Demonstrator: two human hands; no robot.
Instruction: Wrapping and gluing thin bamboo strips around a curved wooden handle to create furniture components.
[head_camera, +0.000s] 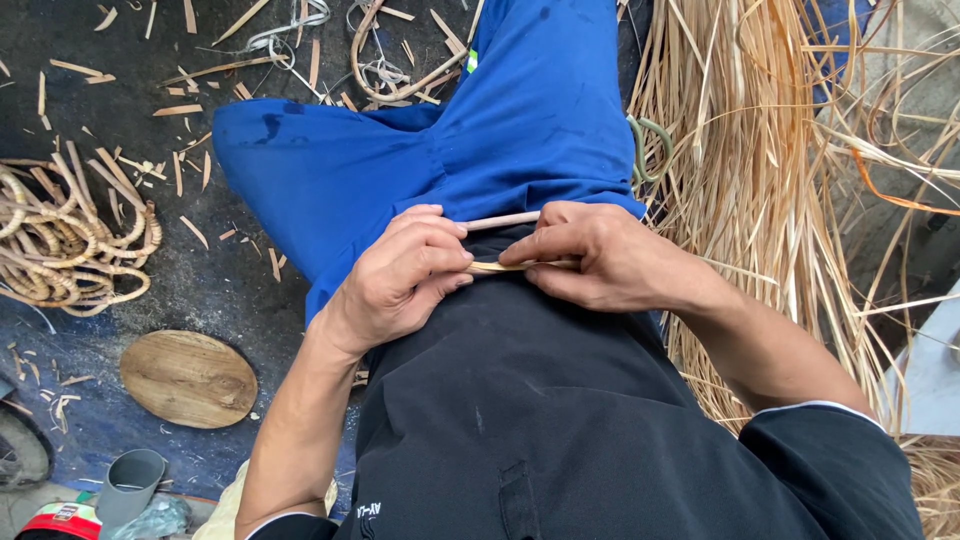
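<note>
From where I watch through the head camera, my left hand (405, 275) sits just left of centre, curled tight, thumb and fingers pinched on the near end of a thin pale cane strip (510, 264). My right hand (600, 255) is just to its three o'clock, also closed narrow, fingertips pinching the same strip from the other side, so the strip bridges the small gap between the two hands. A second, rounder pale cane rod (500, 220) lies just above the strip, toward twelve o'clock, running between the two hands; I cannot tell which hand holds it. Both hands rest over my lap, on the edge where the black shirt (520, 400) meets the blue trousers (400, 160), which stretch away toward eleven and twelve o'clock. At three o'clock a big heap of loose straw-coloured cane strands (760, 170) fills the right side. At nine o'clock a coil of thicker woven cane (70, 240) lies on the dark floor (110, 120), which is scattered with offcuts. At eight o'clock sits a flat oval wooden board (188, 378), and below it, near seven o'clock, a grey pipe piece (130, 483).
</note>
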